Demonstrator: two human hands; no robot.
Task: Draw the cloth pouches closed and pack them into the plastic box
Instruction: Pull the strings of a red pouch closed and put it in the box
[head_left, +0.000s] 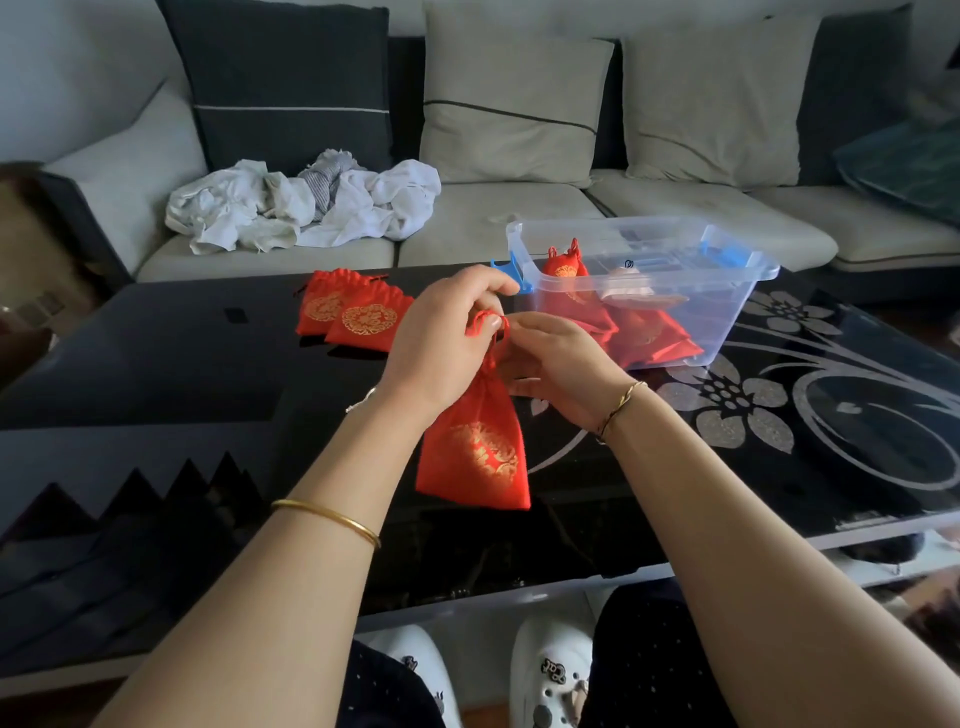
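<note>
red cloth pouch (475, 452) in left hand (441, 343) and right hand (561, 364)

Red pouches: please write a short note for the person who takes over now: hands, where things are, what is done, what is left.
Left hand pinches the cord atop the held pouch.
Right hand pinches the same cord beside it.
The held pouch hangs over the table, neck gathered.
Done: packed pouches lie in the plastic box.
Left: pack the held pouch, then close and pack the two loose pouches lying on the table left of the box; their tops look open.
</note>
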